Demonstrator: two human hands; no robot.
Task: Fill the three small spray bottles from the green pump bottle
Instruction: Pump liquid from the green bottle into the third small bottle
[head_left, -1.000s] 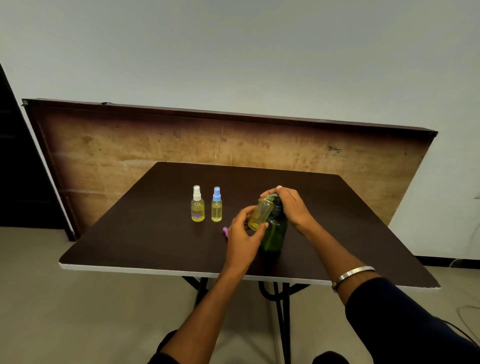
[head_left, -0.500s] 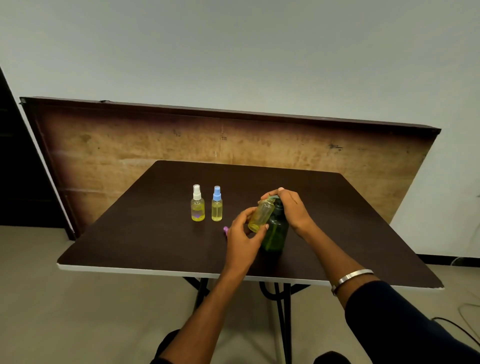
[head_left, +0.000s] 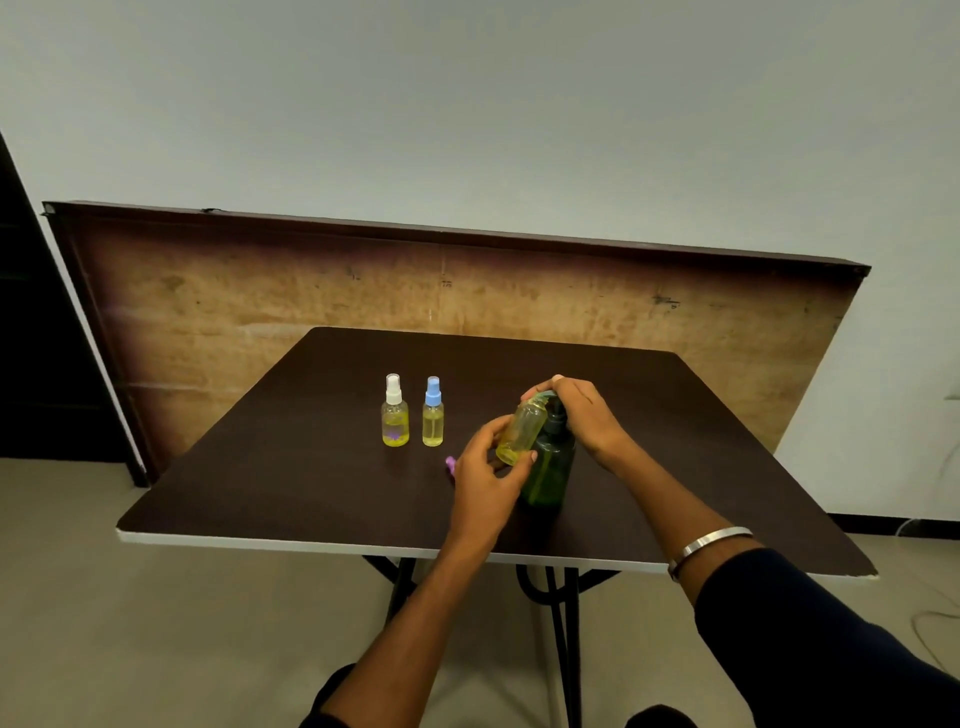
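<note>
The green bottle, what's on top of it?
The right hand covers the green bottle's pump top, so it is mostly hidden. The left hand holds an uncapped small bottle tilted against it.

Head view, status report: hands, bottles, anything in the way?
Left hand holds uncapped spray bottle tilted at pump spout. Right hand on green pump bottle head. White-capped bottle, blue-capped bottle stand capped, apart. Nothing blocking.

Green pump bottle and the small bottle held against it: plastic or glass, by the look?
Green pump bottle: probably translucent plastic, since the dark green wall shows dull, soft highlights. Small bottle in the left hand: clear, glossy, yellow liquid visible through it; likely plastic, glass not ruled out.
</note>
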